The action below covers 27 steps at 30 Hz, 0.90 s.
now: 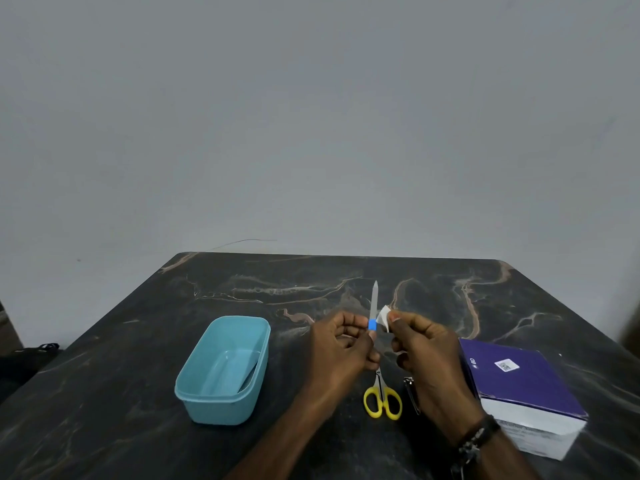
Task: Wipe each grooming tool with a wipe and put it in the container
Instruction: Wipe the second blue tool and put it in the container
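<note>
While the dark surface (138, 393) carries the teal container (223, 370) at left, the left hand (341, 348) pinches the nail file (373, 306) upright by its blue handle. Beside it the right hand (420, 344) pinches a wipe (384, 317); the file looks thin, stiff and light, best held at that handle

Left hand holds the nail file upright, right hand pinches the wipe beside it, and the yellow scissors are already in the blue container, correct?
Not quite. The head view shows the yellow scissors lying on the table, right of the blue container. Otherwise correct: left hand holds the nail file upright, right hand pinches the wipe.
</note>
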### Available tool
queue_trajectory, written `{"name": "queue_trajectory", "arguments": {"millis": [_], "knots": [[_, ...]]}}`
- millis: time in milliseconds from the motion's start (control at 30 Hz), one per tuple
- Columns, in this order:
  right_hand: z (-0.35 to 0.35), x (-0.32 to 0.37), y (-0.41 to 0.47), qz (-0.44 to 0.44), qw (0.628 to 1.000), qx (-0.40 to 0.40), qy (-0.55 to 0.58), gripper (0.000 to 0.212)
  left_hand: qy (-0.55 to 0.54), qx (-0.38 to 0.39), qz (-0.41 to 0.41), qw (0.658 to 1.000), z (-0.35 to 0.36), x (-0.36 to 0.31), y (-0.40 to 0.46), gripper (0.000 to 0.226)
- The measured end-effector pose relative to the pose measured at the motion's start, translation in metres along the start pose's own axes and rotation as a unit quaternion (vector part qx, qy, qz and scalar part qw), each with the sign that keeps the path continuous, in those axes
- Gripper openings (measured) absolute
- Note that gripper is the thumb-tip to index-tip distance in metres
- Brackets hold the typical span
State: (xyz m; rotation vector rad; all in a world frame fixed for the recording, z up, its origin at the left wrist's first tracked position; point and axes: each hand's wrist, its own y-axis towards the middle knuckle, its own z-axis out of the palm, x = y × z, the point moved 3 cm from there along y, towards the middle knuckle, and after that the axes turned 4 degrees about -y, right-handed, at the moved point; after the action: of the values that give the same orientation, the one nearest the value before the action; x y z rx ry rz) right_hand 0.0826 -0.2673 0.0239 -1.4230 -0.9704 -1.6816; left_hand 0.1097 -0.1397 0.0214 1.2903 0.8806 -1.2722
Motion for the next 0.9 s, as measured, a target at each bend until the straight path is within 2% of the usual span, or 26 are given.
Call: {"name": "queue_trajectory", "arguments": {"millis": [567,700,900], "knots": [[0.0009,-0.0024,0.0001,0.003,0.999,0.014,-0.034,0.013,0.020,0.029,-0.006,0.999,0.0028,0.0082,-0.0031,0.008],[0.0027,-0.0020,-0.0005,-0.021,0.998,0.021,-0.052,0.013,0.020,0.032,-0.007,0.999,0.0024,0.0097,-0.0027,0.006],[0.0047,0.0046,-0.0027,-0.028,0.996,0.073,-0.050,0.015,-0.019,0.033,-0.045,0.998,0.0002,0.0078,-0.0031,0.010]]}}
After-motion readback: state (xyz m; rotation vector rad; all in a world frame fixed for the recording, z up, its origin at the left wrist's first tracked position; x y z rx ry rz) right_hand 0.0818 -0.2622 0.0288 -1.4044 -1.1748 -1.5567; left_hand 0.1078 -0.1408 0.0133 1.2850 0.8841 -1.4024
